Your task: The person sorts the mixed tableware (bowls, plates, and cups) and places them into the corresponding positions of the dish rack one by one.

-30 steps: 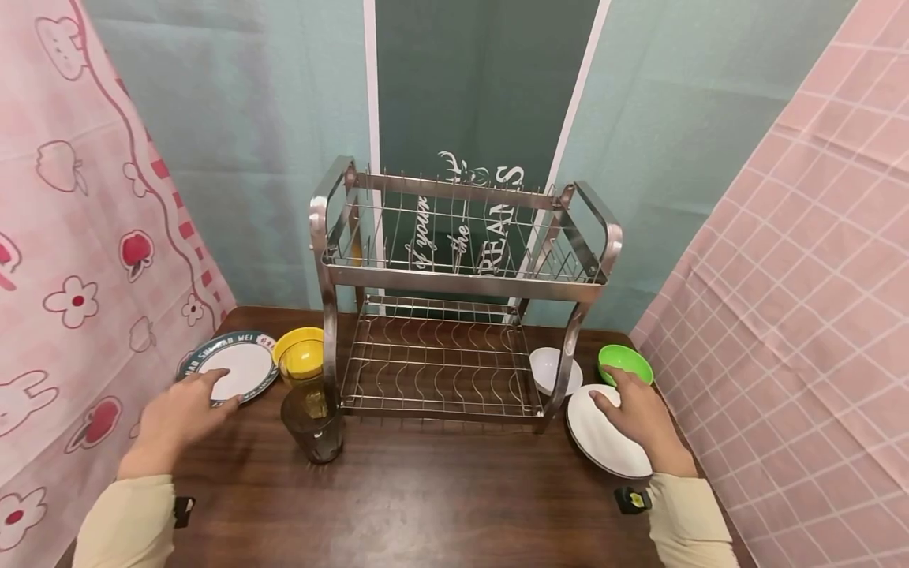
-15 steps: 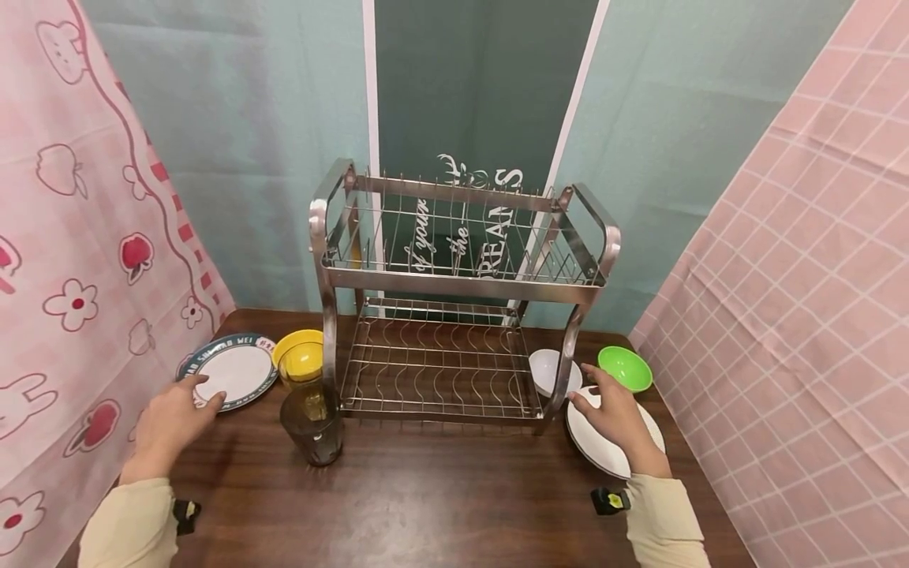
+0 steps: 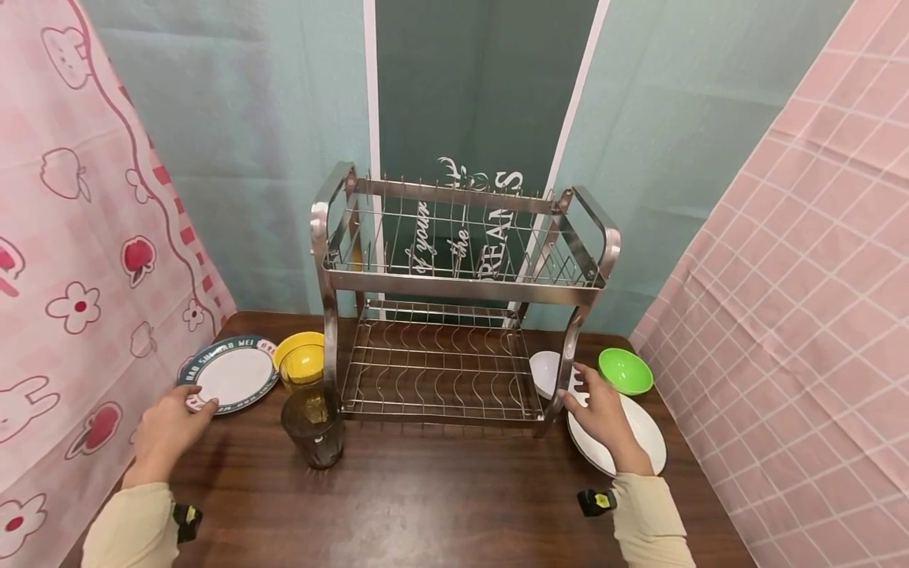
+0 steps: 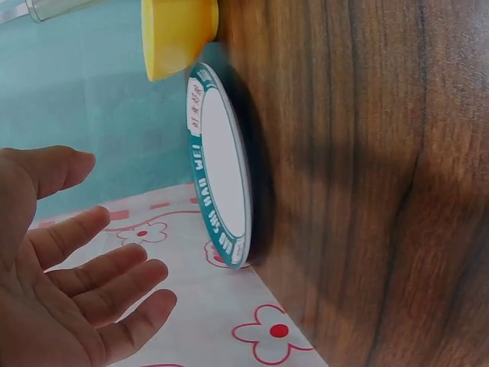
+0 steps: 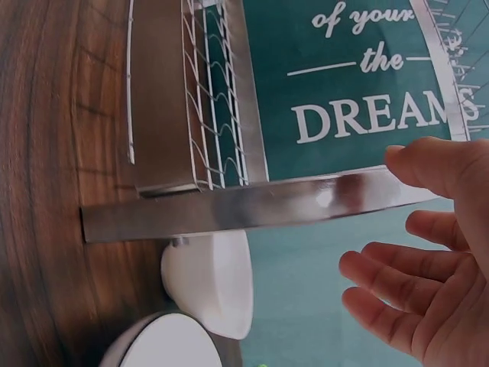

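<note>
My left hand [image 3: 169, 430] hovers by the near edge of a white plate with a lettered green rim [image 3: 237, 377]. The left wrist view shows its fingers loosely spread and apart from that plate. My right hand [image 3: 602, 414] is over a white plate [image 3: 642, 430], beside the right front leg of a two-tier metal dish rack [image 3: 465, 285]. In the right wrist view the thumb overlaps the rack's leg [image 5: 306, 200]; whether they touch I cannot tell. The other fingers there are slightly bent and hold nothing. Both rack tiers bear no dishes.
A yellow bowl [image 3: 301, 356] and a dark see-through glass [image 3: 316, 442] stand left of the rack. To its right are a white bowl [image 3: 545, 371], partly behind the leg, and a green bowl [image 3: 625, 371]. Cloth curtains enclose the wooden table [image 3: 426, 497] on three sides.
My right hand has moved left, from by the green bowl to the rack's right leg. The left hand has shifted slightly left and toward me. The dishes and rack have stayed put.
</note>
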The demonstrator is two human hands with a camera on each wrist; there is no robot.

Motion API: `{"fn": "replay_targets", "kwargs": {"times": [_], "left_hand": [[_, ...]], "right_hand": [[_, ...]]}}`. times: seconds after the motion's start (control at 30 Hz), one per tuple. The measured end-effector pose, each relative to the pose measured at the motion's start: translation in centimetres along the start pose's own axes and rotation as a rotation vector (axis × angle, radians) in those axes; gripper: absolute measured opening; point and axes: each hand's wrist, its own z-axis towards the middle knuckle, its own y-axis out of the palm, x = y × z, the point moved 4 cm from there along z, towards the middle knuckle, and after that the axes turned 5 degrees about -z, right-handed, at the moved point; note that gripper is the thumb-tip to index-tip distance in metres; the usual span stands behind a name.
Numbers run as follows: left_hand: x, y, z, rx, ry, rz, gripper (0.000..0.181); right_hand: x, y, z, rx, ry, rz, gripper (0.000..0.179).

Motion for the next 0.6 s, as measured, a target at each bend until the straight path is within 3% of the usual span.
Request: {"fn": "replay_targets", "kwargs": {"times": [0.23, 0.37, 0.6], "left_hand": [[-0.6, 0.6, -0.1, -0.02, -0.023, -0.008, 0.051], [-0.9, 0.9, -0.1, -0.018, -0.01, -0.041, 0.05], [-1.8, 1.4, 0.1, -0.026, -0.067, -0.096, 0.056]], "right_hand": [[-0.1, 1.1, -0.4, -0.012, 0.114, 0.088, 0.053], [-0.4, 1.6, -0.1, 0.032, 0.189, 0.158, 0.049], [-0.5, 1.9, 0.5, 0.132, 0.311, 0.208, 0.042]]}}
